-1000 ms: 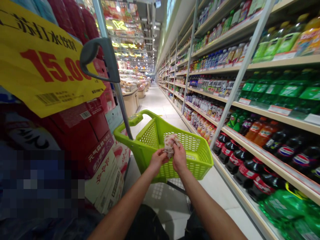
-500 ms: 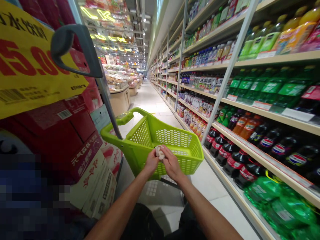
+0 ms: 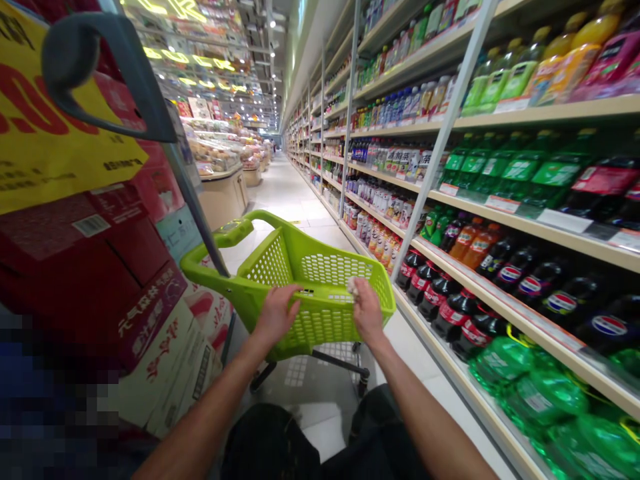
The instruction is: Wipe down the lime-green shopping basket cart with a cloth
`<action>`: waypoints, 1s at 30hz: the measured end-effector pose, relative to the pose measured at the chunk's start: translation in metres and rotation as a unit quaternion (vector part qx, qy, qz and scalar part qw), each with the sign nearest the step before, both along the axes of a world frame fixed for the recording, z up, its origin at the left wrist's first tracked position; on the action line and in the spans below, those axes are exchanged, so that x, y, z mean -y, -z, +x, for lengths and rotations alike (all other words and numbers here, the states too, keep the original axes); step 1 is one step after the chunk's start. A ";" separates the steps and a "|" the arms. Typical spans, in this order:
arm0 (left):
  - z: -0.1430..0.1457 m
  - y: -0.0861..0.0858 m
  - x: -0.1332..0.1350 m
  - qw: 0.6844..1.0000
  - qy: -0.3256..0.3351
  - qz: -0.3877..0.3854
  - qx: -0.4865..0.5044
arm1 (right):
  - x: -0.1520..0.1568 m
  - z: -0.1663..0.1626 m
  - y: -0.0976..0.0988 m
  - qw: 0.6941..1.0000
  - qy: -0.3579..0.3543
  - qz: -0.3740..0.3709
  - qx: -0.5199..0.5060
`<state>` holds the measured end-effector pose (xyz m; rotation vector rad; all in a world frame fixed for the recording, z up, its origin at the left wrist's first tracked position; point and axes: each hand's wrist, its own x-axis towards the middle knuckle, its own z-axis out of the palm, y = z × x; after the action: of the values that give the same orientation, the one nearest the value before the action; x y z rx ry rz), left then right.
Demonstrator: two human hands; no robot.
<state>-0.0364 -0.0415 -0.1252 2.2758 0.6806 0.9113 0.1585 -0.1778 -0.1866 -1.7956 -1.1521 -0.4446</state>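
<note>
A lime-green rolling shopping basket (image 3: pixel 320 327) with perforated walls stands in front of me on the floor, its inside bare where I can see it. My right hand (image 3: pixel 369 312) is closed on a small crumpled whitish wad (image 3: pixel 353 287), maybe tissue or cloth, over the basket's near right side. At the near left rim is my left hand (image 3: pixel 276 315), thumb apart from the bent fingers, with nothing visible in it. Whether it touches the rim I cannot tell. A grey pole with a loop handle (image 3: pixel 163 107) rises at the basket's left end.
Shelves of drink bottles (image 3: pixel 520 167) line the right, with large green bottles (image 3: pixel 545 393) at the bottom. Stacked cartons (image 3: pixel 155 360) and a yellow price sign (image 3: pixel 45 167) crowd the left. A pale tiled aisle (image 3: pixel 285 187) runs ahead past display counters (image 3: pixel 220 190).
My hands, together around the wad before, have moved apart. The wad has gone right with my right hand, while my left hand has shifted left. The view has turned slightly right.
</note>
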 end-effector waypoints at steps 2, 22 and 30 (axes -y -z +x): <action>-0.011 0.000 -0.010 0.977 -0.076 0.180 -0.087 | 0.023 0.034 0.013 0.988 0.149 -0.023 -0.018; 0.007 0.018 -0.007 0.937 -0.094 0.281 -0.185 | 0.001 0.018 0.046 0.995 0.089 -0.024 0.026; 0.014 0.019 0.004 0.946 -0.067 0.260 -0.180 | 0.007 0.047 0.034 0.992 0.122 -0.043 0.011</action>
<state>-0.0225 -0.0456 -0.1437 2.9460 0.8344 0.8109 0.2058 -0.1847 -0.2207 -2.0215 -0.9818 -0.5654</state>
